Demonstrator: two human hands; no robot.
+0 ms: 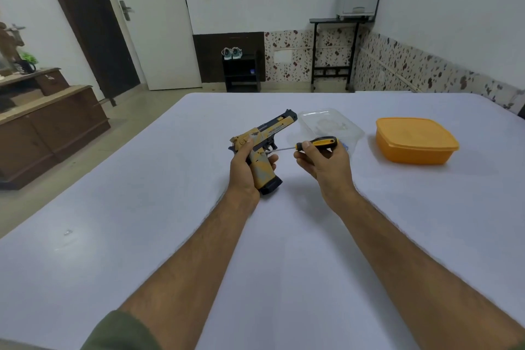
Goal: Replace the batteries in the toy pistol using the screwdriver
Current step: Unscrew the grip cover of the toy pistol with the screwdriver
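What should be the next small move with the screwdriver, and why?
Probably turn the screwdriver to loosen the screw: the right hand holds its handle, its tip already meets the grip of the toy pistol, which the left hand steadies.

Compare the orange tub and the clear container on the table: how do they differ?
The orange tub is opaque, while the clear container is see-through. The orange tub has its lid on; whether the clear container has one cannot be told. The orange tub stands apart at the right, whereas the clear container sits just behind the right hand and the screwdriver. Both are squarish plastic boxes resting on the white table.
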